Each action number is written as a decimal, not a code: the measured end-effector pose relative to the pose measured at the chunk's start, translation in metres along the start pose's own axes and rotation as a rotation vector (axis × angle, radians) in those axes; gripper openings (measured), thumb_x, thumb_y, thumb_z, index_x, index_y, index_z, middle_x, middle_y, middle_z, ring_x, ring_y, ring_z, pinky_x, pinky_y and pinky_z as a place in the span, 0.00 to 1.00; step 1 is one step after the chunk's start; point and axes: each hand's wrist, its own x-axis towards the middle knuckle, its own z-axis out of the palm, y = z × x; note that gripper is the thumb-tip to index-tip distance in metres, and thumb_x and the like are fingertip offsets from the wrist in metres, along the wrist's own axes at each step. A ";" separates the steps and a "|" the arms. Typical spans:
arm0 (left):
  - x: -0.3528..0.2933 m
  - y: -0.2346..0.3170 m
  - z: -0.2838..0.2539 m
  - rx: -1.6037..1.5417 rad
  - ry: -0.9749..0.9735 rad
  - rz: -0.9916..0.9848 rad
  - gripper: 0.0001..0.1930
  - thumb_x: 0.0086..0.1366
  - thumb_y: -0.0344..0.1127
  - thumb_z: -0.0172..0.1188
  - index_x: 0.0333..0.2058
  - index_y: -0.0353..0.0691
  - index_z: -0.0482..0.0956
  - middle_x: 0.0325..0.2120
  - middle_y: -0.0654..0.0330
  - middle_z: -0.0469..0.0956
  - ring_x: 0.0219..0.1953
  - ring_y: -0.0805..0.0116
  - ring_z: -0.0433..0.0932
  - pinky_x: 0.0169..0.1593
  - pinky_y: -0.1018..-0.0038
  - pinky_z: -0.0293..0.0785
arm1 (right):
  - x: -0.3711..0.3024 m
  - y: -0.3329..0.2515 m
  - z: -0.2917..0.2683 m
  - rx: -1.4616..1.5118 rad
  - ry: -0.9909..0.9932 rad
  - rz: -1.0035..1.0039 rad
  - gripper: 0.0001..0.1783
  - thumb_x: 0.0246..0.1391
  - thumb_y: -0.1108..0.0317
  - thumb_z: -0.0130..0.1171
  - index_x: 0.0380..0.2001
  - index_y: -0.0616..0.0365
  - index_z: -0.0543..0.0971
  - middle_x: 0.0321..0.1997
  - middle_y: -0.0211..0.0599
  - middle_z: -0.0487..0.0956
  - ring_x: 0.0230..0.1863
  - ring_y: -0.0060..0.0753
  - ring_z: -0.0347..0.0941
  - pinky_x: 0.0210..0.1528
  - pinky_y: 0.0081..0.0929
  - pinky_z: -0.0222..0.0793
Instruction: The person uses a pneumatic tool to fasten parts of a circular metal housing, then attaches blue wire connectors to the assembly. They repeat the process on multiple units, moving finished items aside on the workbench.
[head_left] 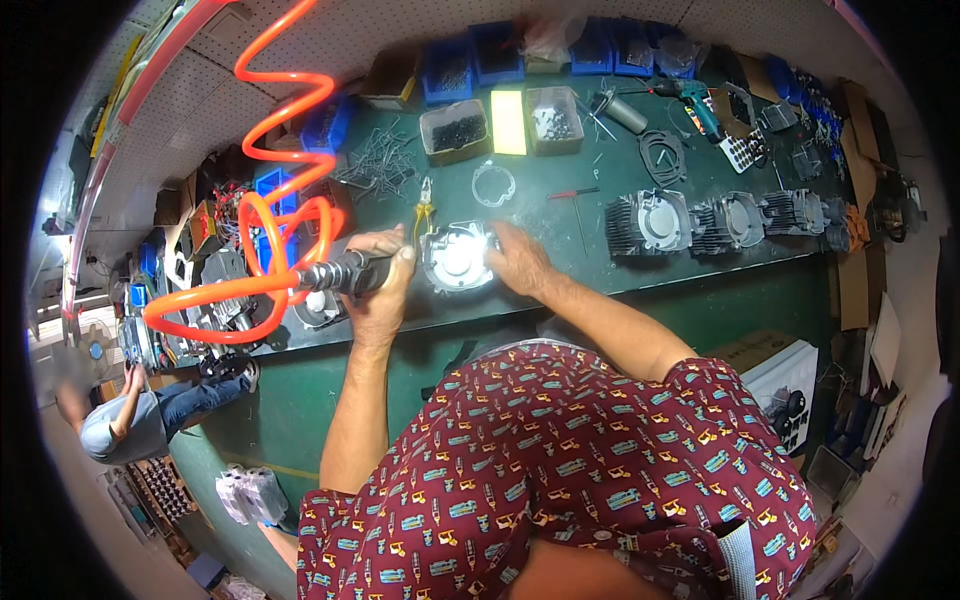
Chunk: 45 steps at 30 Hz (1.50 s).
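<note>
Looks like we're partway | left hand (384,303) gripping air tool (343,273) | right hand (520,262) against metal casting (455,260), grip unclear | flat gasket (476,187) apart, seemingly unfitted

From my end, I place everything by the housing (457,262) on the worktop (560,165): the air tool (347,273) is left of it, pliers (424,209) behind-left, the gasket (476,187) behind, cylinders (735,222) in a row rightward, the drill (697,103) well behind-right.
</note>
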 end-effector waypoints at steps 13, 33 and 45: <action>-0.003 0.031 0.015 0.126 0.123 -0.040 0.12 0.59 0.18 0.63 0.40 0.37 0.75 0.40 0.56 0.80 0.47 0.65 0.79 0.63 0.60 0.70 | 0.001 0.005 0.001 -0.002 0.001 -0.001 0.30 0.58 0.52 0.51 0.57 0.61 0.70 0.57 0.55 0.74 0.60 0.58 0.69 0.61 0.49 0.65; -0.064 0.024 0.022 -0.006 0.250 -0.001 0.13 0.60 0.19 0.60 0.43 0.36 0.71 0.40 0.50 0.79 0.49 0.56 0.78 0.62 0.55 0.70 | 0.000 -0.002 -0.007 0.022 -0.036 0.048 0.30 0.58 0.53 0.50 0.57 0.62 0.71 0.57 0.54 0.74 0.61 0.57 0.69 0.62 0.48 0.65; -0.063 0.030 0.012 -0.004 0.275 0.030 0.13 0.61 0.20 0.60 0.43 0.36 0.70 0.39 0.51 0.78 0.48 0.57 0.78 0.61 0.51 0.71 | 0.004 -0.010 -0.011 -0.153 0.254 -0.221 0.36 0.53 0.54 0.61 0.63 0.58 0.67 0.60 0.50 0.73 0.65 0.56 0.64 0.66 0.52 0.60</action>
